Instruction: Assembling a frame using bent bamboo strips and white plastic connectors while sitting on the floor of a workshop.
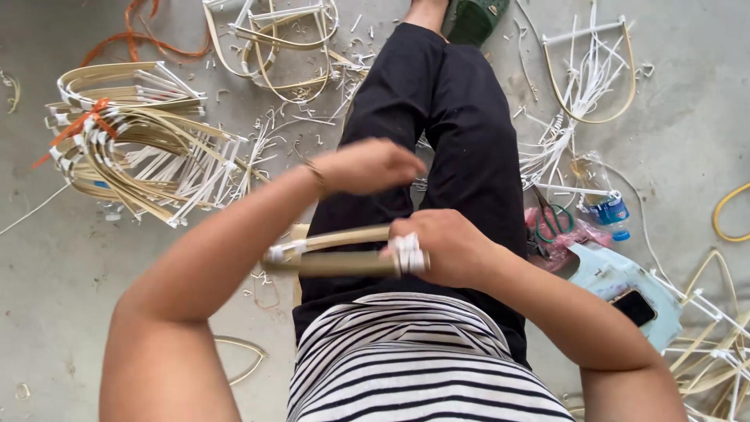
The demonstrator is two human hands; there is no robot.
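My right hand (pixel 445 246) grips the end of a bundle of flat bamboo strips (pixel 336 254) held across my lap, where white plastic strap is wound around the strips. My left hand (pixel 367 166) hovers just above the bundle, fingers curled and blurred; whether it pinches a strap end I cannot tell. A second white binding (pixel 283 252) wraps the strips at their left end.
A tied stack of bent bamboo frames (pixel 133 137) lies on the concrete floor at left. More frames (pixel 590 70) and white strap scraps are scattered ahead. Scissors (pixel 553 217), a plastic bottle (pixel 601 195) and a phone (pixel 634 306) on a pale stool sit at right.
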